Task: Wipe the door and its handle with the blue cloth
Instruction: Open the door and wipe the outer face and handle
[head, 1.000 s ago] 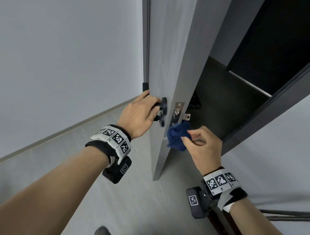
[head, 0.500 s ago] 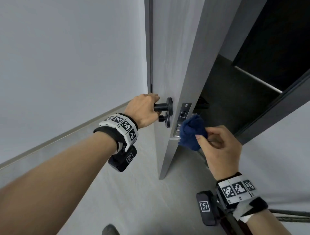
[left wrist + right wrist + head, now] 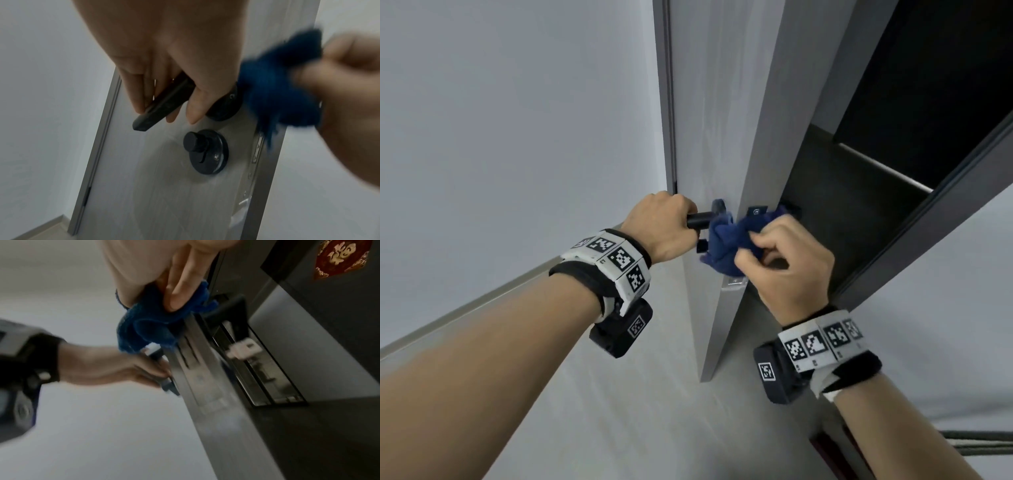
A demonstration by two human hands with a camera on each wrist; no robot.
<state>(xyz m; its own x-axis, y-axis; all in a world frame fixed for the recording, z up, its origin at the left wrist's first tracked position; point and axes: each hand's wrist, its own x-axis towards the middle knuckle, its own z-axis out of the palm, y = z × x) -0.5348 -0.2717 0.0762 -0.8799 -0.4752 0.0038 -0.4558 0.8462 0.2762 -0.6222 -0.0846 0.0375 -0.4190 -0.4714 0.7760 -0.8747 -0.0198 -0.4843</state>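
The grey door stands ajar, its edge towards me. My left hand grips the black lever handle, fingers curled over the handle. My right hand holds the bunched blue cloth against the door edge, right beside the handle's round base. The cloth is blurred in the left wrist view. In the right wrist view the cloth lies over the door edge, above the metal latch plate. A black thumb-turn lock sits below the handle.
A pale wall runs along the left, with a skirting strip at the floor. The dark door frame and a dark opening lie to the right. A red and gold decoration hangs beyond the frame. Cables lie low right.
My right hand has carried the cloth up and left along the door edge, from below the latch plate to beside the handle. The left hand has kept hold of the handle.
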